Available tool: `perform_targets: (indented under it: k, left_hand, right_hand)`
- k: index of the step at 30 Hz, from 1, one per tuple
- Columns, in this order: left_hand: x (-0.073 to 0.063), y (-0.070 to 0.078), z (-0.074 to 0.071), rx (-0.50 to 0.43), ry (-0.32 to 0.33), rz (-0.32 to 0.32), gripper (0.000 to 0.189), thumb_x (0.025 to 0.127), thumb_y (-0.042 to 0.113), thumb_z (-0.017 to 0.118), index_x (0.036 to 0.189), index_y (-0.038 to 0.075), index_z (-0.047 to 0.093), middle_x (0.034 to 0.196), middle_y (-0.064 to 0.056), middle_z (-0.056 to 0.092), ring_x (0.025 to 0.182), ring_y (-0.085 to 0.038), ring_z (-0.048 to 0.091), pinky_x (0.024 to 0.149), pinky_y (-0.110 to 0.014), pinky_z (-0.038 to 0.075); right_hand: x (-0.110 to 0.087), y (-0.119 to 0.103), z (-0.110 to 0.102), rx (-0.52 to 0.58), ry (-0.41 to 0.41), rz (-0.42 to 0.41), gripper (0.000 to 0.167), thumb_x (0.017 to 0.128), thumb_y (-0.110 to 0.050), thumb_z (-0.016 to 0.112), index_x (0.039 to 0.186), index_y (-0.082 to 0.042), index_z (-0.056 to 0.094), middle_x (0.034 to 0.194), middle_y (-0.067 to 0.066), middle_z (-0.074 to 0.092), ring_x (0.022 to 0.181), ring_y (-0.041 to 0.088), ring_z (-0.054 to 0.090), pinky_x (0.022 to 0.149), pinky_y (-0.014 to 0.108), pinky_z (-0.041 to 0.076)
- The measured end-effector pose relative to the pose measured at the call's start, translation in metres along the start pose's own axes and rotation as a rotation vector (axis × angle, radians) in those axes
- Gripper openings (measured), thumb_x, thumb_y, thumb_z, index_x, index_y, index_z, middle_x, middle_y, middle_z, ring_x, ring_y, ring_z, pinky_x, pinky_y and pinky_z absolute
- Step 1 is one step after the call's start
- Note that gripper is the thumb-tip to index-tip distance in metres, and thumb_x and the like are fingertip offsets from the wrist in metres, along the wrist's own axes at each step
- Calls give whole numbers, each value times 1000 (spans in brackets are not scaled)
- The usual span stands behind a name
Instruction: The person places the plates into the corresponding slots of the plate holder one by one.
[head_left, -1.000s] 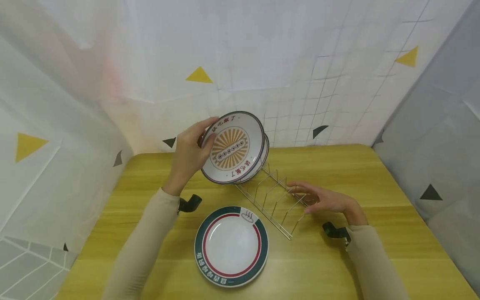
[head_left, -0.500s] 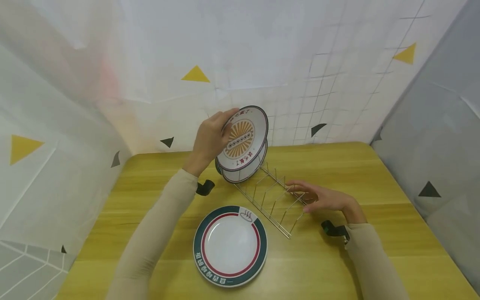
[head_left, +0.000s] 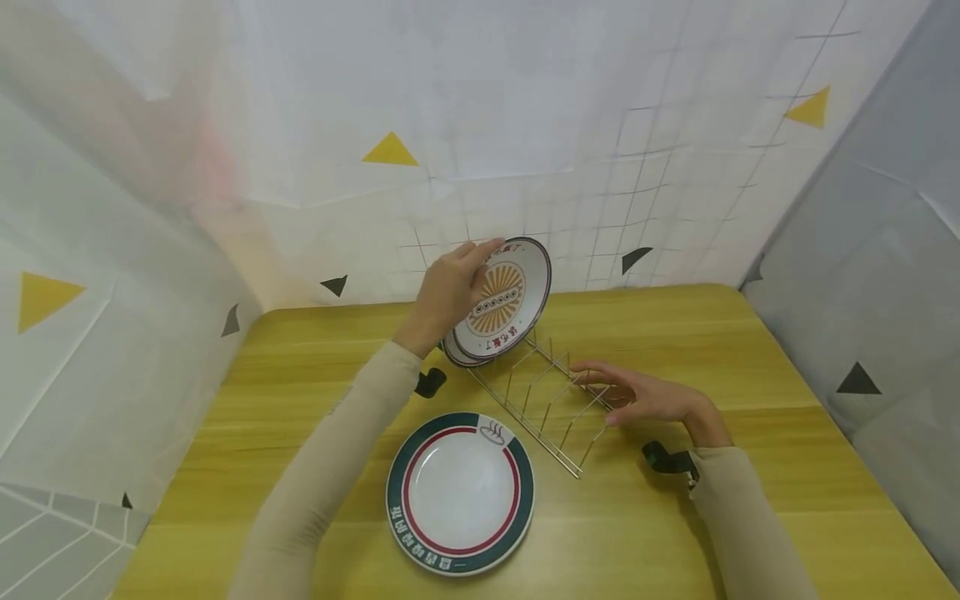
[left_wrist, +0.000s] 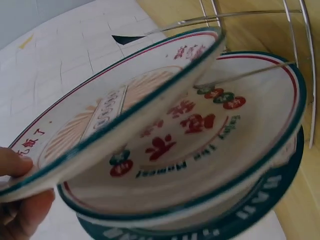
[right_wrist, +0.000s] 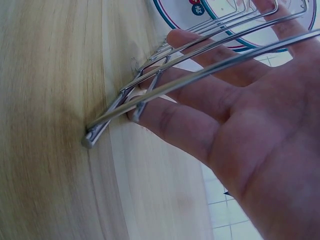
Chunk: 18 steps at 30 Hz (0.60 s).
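Observation:
My left hand [head_left: 446, 296] pinches the rim of a white plate [head_left: 517, 287] with a dark rim and an orange sunburst. The plate is tilted over the far end of a wire plate rack [head_left: 525, 424]. Behind it, the left wrist view shows a plate with red characters [left_wrist: 210, 145] leaning in the rack, and a dark green-rimmed plate [left_wrist: 255, 202] behind that. My right hand [head_left: 652, 398] holds the rack's near right end, thumb on the near side and fingers [right_wrist: 175, 120] along the far side. Part of the sunburst plate is hidden by my left hand.
A white plate with a green and red border [head_left: 461, 492] lies flat on the wooden table [head_left: 615, 533], left of the rack's near end. White sheeting [head_left: 480, 100] with yellow and black shapes stands behind the table and at both sides.
My left hand has carried the sunburst plate to the right, over the rack's far end, and it has come down in the last half second. My right hand has stayed at the rack.

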<state>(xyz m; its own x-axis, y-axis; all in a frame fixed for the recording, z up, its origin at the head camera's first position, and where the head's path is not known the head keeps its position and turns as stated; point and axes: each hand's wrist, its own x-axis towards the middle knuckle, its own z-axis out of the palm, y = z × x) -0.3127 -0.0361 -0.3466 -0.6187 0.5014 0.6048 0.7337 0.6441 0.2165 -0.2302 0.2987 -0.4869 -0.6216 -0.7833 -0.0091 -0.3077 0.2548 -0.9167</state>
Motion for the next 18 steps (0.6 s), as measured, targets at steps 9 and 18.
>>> perform_targets:
  k: [9,18]
  left_hand:
    - [0,15,13,73,-60,23,41,97,3,54,137,12,56,115,-8,68,67,-17,62,62,-26,54]
    - [-14,7,27,135,-95,11,44,97,3,55,139,14,52,114,-8,67,61,-16,57,59,-25,52]
  right_hand:
    - [-2,3,0,9,6,1,83,89,5,63,155,-7,16,157,26,23,139,54,27,103,69,31]
    - [0,-1,0,-6,-3,-5,82,89,5,64,155,-7,17,156,27,25,139,53,27,105,66,32]
